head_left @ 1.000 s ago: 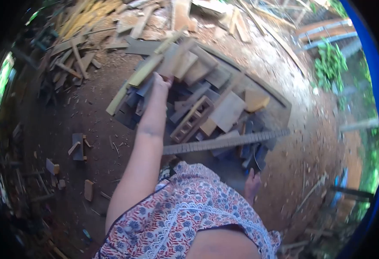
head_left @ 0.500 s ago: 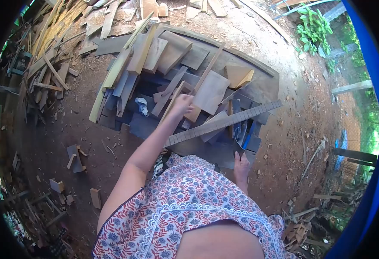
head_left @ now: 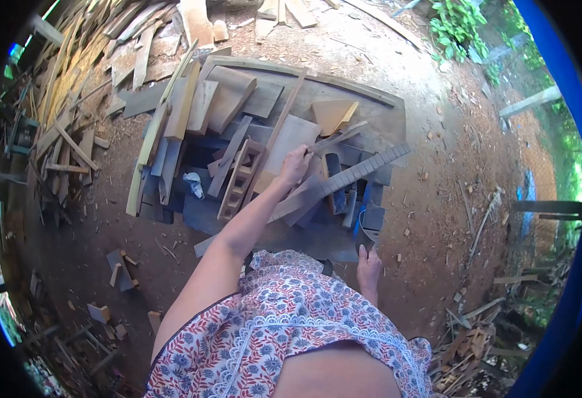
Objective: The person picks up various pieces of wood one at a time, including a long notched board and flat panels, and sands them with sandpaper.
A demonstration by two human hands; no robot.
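Note:
My left hand [head_left: 294,166] reaches over the middle of the table, its fingers closed at the near end of a narrow greyish strip [head_left: 341,136]. Beneath its wrist runs a long wooden strip [head_left: 364,169] marked with evenly spaced cross lines. Left of the forearm lies a wooden piece with rectangular openings [head_left: 243,178]. At the table's near right corner, my right hand [head_left: 369,265] is closed, thumb up, by a dark item with a thin curved edge [head_left: 372,233]. What its fingers grip is hard to make out.
Planks and offcuts cover the low table [head_left: 390,123]. A crumpled white item [head_left: 193,184] lies on its left side. Scrap wood [head_left: 72,142] is heaped at the left, with more scraps [head_left: 470,348] at lower right. A blue tarp [head_left: 563,79] hangs at the right.
My left hand has moved from the wooden piece with openings to the greyish strip. That wooden piece now lies turned, its openings showing. The view has shifted; my right hand stays at the near right corner.

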